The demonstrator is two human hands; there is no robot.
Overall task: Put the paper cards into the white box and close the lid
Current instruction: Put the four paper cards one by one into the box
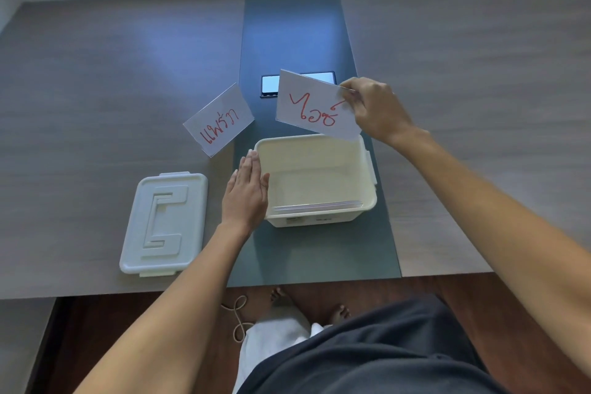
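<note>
Right hand pinches a light, probably laminated and slick paper card by its edge over the open white box, left hand flat and open against the box wall, second card and lid on table.

White box smooth plastic; lid matt plastic; cards paper; table wood-grain
</note>
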